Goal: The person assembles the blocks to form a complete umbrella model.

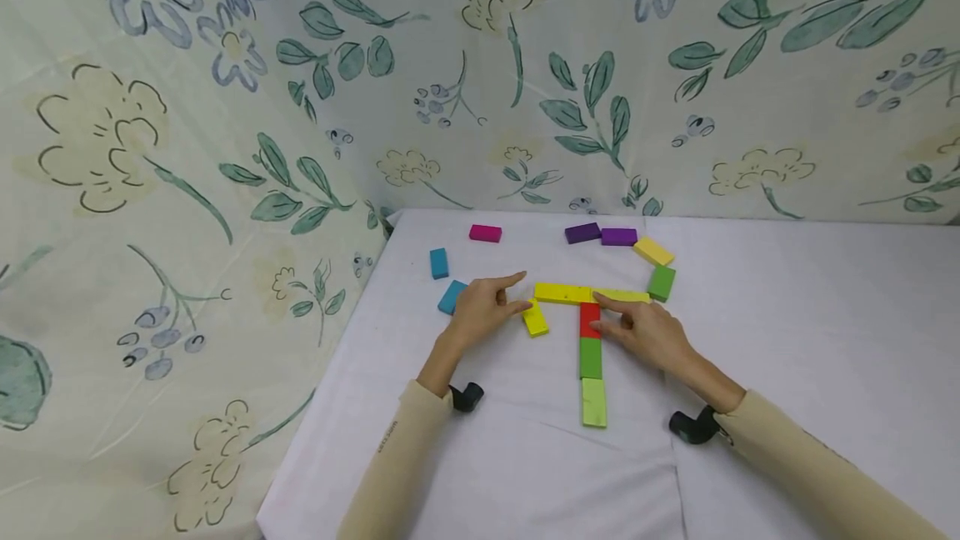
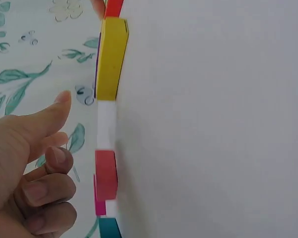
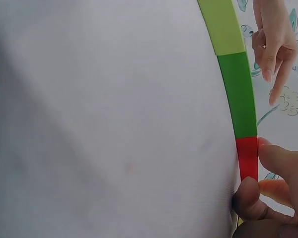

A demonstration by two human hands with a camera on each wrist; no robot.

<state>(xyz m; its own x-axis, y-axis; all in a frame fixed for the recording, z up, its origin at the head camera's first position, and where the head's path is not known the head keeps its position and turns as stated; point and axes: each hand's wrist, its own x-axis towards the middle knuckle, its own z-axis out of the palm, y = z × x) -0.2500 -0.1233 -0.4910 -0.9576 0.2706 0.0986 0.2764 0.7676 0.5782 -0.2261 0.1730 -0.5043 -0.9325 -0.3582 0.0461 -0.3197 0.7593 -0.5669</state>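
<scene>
White cloth [image 1: 570, 473]: a yellow block [image 1: 536, 323] beside the spread left hand [image 1: 481, 309]; right hand [image 1: 654, 335] pinching a red block [image 1: 588, 317].

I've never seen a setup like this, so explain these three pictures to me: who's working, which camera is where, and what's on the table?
There is no machine; a person is working by hand. The wide picture comes from a camera worn on the head, looking forward and down; the two close-ups come from cameras on the wrists, one on each. On the white cloth lie colored blocks, among them a yellow row with a red block, a green block and a light green block running toward the person. The right hand touches the red block; the left hand is beside a loose yellow block. Neither clearly holds anything.
</scene>
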